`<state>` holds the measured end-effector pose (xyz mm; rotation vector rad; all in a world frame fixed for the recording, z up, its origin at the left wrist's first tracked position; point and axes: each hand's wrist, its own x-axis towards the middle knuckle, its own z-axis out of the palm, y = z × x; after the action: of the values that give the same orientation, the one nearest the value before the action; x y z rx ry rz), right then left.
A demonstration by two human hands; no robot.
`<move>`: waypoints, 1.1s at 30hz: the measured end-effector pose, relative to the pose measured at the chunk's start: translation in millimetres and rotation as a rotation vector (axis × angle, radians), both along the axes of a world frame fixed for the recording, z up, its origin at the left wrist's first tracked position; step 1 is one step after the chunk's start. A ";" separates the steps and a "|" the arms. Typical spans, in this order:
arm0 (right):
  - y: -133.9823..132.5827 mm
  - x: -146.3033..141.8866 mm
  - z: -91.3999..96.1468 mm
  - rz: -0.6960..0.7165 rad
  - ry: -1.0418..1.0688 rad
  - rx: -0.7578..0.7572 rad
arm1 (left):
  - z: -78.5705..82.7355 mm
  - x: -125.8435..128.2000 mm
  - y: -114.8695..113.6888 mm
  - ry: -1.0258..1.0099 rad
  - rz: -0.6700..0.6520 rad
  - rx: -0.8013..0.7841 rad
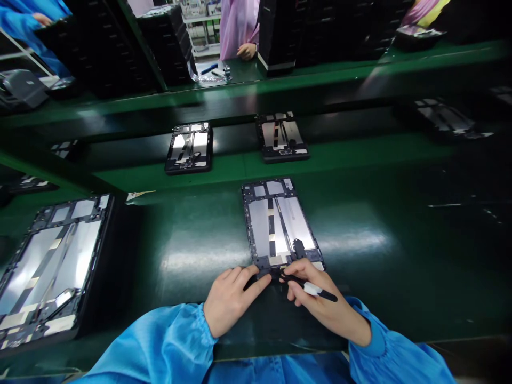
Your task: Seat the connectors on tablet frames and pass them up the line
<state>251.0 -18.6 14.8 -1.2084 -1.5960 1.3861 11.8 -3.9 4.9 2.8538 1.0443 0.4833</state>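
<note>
Closest in, two blue sleeves [176, 341] reach over the edge of a green workbench [400, 298]. The right hand [332, 301] pinches a slim black-and-white pen-like tool [316, 289] between thumb and fingers, a narrow, firm hold, its dark tip pointing left across the near edge of a dark tablet frame [276, 224]. The left hand [230, 301] lies with its fingers on that same edge; whether it grips the frame, I cannot tell. The frame lies flat on the bench, directly ahead of the person, its long axis running away from them and leaning slightly left at the far end. A second frame [52, 266] lies off to the left, and two more frames [189, 148] sit farther out. Beyond them, a co-worker in a pink smock [239, 26] rests a hand [247, 51] near a blue pen [208, 69].
</note>
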 end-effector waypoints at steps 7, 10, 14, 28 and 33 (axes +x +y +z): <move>2.8 8.7 -3.9 -0.040 -0.075 0.036 | -1.8 0.0 0.4 -0.036 0.001 0.059; 2.4 17.2 -6.2 -0.094 -0.089 0.006 | -0.5 -0.7 1.0 -0.029 0.000 0.069; 2.3 16.2 -6.6 -0.096 -0.024 0.036 | 1.1 -1.6 2.8 -0.019 0.000 0.079; 3.3 17.2 -7.1 -0.093 -0.027 0.043 | -0.7 -2.5 3.4 -0.013 -0.001 0.083; 1.4 17.7 -6.9 -0.138 -0.007 0.039 | 0.7 -8.0 5.2 -0.039 -0.049 0.093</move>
<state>268.8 -17.2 7.9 -1.2765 -1.5076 1.2599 3.8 1.3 5.6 2.9293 0.9677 0.5960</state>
